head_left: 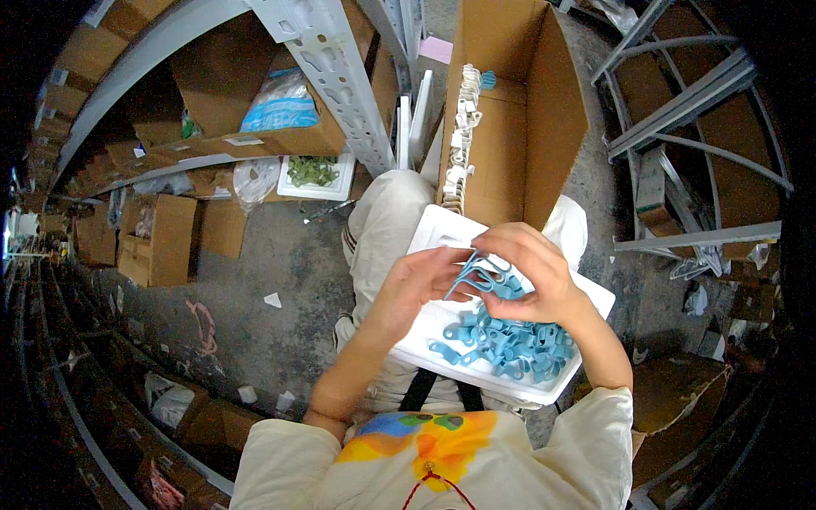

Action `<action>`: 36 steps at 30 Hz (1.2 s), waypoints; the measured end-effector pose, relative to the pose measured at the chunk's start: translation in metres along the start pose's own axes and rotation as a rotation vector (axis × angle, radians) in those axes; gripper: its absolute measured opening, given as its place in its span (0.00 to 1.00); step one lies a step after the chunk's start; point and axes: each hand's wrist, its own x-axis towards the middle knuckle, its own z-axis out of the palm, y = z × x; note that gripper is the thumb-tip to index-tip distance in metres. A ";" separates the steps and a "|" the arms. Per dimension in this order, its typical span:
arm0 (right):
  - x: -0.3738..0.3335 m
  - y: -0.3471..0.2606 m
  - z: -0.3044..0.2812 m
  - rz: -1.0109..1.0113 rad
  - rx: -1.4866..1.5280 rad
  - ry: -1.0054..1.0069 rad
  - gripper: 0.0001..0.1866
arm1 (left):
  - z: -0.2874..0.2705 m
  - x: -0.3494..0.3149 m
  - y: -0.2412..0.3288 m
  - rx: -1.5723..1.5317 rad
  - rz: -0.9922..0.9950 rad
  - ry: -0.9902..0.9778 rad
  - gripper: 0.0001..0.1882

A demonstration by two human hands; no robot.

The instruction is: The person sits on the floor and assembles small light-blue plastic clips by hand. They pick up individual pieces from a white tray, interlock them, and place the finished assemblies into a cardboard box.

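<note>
Both hands meet above a white foam tray on the person's lap: the left hand and right hand grip bent blue clips between them. A loose blue pile lies below; beyond, white clips line a cardboard box's left edge.

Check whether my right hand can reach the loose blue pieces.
Probably yes: your right hand is close, and most loose blue pieces lie uncovered in the white tray, though that hand grips a bent blue strip.
</note>
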 end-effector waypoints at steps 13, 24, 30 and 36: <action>0.013 -0.003 -0.005 -0.047 -0.029 -0.216 0.23 | -0.009 0.008 0.015 0.305 -0.161 0.005 0.14; 0.007 -0.012 0.011 0.040 -0.436 -0.125 0.23 | -0.005 0.012 0.002 0.259 0.005 0.216 0.14; 0.008 -0.012 0.014 0.099 -0.332 -0.098 0.22 | -0.003 0.008 0.000 0.248 0.049 0.282 0.15; 0.011 -0.014 0.015 0.092 -0.441 -0.081 0.21 | 0.004 0.007 -0.006 0.194 0.167 0.360 0.16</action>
